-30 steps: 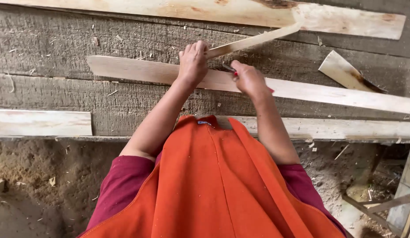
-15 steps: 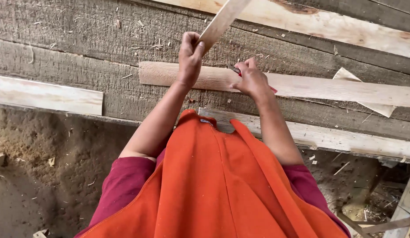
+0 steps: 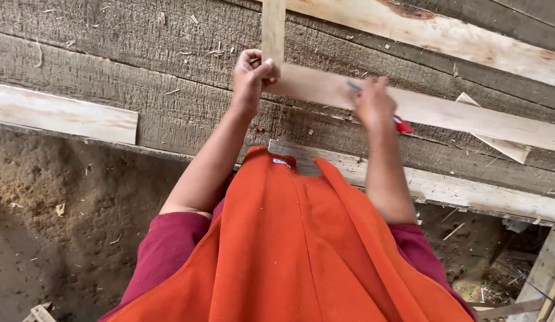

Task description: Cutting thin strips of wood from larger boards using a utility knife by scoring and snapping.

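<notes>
My left hand (image 3: 251,74) grips a narrow pale wood strip (image 3: 273,27) that stands upright across a long pale plank (image 3: 456,116) lying on the grey workbench (image 3: 110,59). My right hand (image 3: 373,101) rests on that plank and is closed around a red marking tool (image 3: 402,124), whose tip pokes out above the fingers. The strip's lower end sits at the plank's left end, under my left thumb.
Another pale board (image 3: 62,113) lies at the bench's left front edge, one (image 3: 456,185) along the front right, and a long one (image 3: 444,39) at the back. A triangular offcut (image 3: 498,143) lies right. Dirt floor (image 3: 68,226) is below the bench.
The narrow strip swung from lying slanted to standing upright under my left hand. My right hand moved rightward along the plank. The view shifted left and down.
</notes>
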